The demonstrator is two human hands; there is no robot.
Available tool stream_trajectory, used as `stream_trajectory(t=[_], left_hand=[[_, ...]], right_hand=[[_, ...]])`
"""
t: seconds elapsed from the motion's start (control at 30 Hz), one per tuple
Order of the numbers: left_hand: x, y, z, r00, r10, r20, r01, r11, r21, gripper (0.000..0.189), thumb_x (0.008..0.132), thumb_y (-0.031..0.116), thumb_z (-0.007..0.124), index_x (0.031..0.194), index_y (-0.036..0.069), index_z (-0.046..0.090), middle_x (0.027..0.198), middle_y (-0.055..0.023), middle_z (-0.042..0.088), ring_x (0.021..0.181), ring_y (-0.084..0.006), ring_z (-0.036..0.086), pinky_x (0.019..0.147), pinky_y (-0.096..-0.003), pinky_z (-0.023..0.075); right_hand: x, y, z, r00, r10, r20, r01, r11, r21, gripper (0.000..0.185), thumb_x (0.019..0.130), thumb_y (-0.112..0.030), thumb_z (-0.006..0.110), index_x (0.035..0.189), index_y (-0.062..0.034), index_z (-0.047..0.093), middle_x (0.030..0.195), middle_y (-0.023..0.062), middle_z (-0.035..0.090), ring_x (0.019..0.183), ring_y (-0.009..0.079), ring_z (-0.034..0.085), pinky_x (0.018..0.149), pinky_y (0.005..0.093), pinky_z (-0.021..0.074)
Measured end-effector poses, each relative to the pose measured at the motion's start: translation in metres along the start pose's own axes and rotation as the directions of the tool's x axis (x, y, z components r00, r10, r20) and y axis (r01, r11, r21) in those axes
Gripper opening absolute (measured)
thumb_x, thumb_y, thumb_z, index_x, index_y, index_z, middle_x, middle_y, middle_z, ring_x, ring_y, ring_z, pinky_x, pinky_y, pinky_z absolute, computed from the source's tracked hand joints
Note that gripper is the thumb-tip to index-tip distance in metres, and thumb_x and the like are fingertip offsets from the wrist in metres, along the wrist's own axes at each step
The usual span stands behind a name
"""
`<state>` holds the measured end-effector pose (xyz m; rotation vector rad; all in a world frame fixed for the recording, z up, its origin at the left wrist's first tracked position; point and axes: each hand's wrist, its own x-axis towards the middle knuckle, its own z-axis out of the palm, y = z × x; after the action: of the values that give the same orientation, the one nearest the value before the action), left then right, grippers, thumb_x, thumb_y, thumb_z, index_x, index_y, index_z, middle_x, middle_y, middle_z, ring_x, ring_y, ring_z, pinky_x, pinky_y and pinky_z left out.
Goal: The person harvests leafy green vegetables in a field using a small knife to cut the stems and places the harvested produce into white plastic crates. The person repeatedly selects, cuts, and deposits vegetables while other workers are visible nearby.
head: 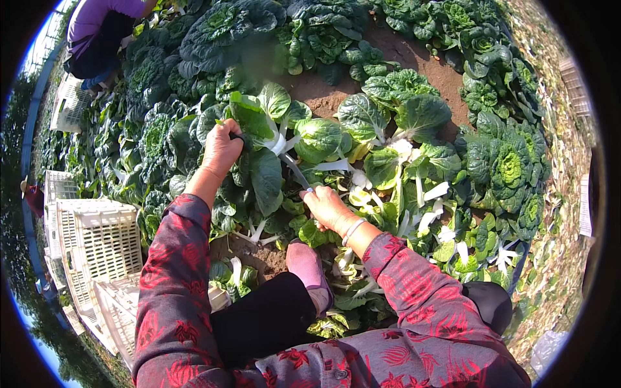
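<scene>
A leafy green plant with white stalks (277, 144) stands before me, its broad leaves spread. My left hand (224, 143) is closed at its left side, with a bit of green leaf showing above the fingers; what lies inside the fist is partly hidden. On the right, my right hand (326, 206) grips the handle of a knife, whose metal blade (295, 170) points up and left to the base of the white stalks. Cut leaves and white stalk pieces (432, 213) lie to the right of my right hand.
White plastic crates (109, 242) stand at the left, with another white crate (70, 104) farther up. A person in a purple top (94, 22) bends over the plants at the upper left. Dark green rosette plants (507, 165) grow at the right and top. My shoe (304, 264) is below.
</scene>
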<state>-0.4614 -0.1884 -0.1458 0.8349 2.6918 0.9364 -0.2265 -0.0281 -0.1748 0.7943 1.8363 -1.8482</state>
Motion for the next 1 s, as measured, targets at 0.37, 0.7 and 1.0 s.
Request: stream_trajectory(t=[0.37, 0.7, 1.0], left_hand=[[-0.018, 0.046, -0.013, 0.947, 0.158, 0.281, -0.267, 0.872, 0.411, 0.081, 0.079, 0.038, 0.062, 0.147, 0.011, 0.028, 0.147, -0.0264, 0.029, 0.134, -0.0416, 0.033, 0.109, -0.0466, 0.0303], [0.001, 0.047, 0.056, 1.0, 0.017, -0.009, -0.014, 0.963, 0.269, 0.017, 0.069, 0.011, 0.061, 0.084, 0.012, 0.066, 0.092, -0.016, 0.062, 0.083, -0.036, 0.063, 0.074, -0.0427, 0.0519], [-0.019, 0.071, 0.005, 0.988, 0.138, -0.061, -0.117, 0.955, 0.272, 0.007, 0.07, 0.01, 0.057, 0.072, 0.008, 0.064, 0.077, -0.0141, 0.064, 0.074, -0.035, 0.063, 0.071, -0.0422, 0.0516]], right_hand=[[-0.014, 0.004, -0.029, 0.956, -0.108, -0.271, 0.183, 0.945, 0.271, 0.029, 0.088, -0.03, 0.062, 0.085, -0.0034, 0.052, 0.058, 0.0013, 0.051, 0.042, 0.0113, 0.049, 0.037, 0.0273, 0.0423], [-0.033, 0.02, -0.05, 0.925, -0.143, -0.352, 0.249, 0.927, 0.279, 0.029, 0.086, -0.034, 0.065, 0.086, -0.0076, 0.052, 0.064, -0.0013, 0.051, 0.052, 0.0073, 0.05, 0.037, 0.0237, 0.0436], [-0.077, 0.006, -0.08, 0.893, -0.12, -0.433, 0.304, 0.871, 0.386, 0.025, 0.087, -0.027, 0.064, 0.083, -0.0044, 0.055, 0.063, -0.0012, 0.051, 0.049, 0.0073, 0.049, 0.035, 0.0241, 0.0424]])
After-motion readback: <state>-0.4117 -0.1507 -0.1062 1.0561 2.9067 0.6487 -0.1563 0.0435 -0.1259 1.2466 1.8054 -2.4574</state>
